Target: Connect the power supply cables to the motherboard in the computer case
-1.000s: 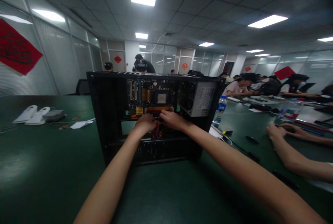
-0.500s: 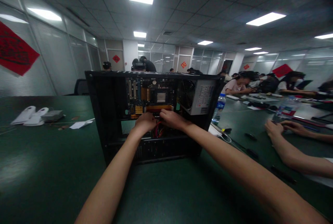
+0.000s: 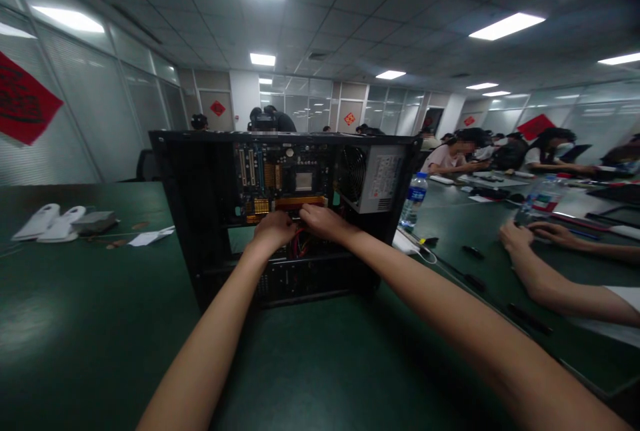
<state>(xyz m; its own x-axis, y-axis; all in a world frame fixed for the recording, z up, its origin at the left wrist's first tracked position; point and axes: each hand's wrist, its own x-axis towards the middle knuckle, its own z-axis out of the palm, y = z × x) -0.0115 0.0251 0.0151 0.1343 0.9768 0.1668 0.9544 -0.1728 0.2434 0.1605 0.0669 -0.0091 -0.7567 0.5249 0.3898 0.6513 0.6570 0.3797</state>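
Note:
An open black computer case (image 3: 200, 217) stands upright on the green table (image 3: 100, 324). Inside it I see the motherboard (image 3: 283, 181) and, at the right, a grey power supply (image 3: 375, 181) with a fan. Both my arms reach into the case. My left hand (image 3: 273, 229) is curled just below the motherboard's lower edge, beside red cables (image 3: 300, 244). My right hand (image 3: 323, 221) is next to it, fingers pinched at the same edge. What either hand holds is hidden by the fingers.
White devices and a grey box (image 3: 60, 224) lie at the far left with paper scraps (image 3: 147, 237). A water bottle (image 3: 413, 201) stands right of the case. Another person's forearms (image 3: 550, 277) rest on the table at the right. Several people sit further back.
My hands have stayed at the motherboard's lower edge, fingers shifting slightly. The view has drifted, so the case sits a little further left and higher.

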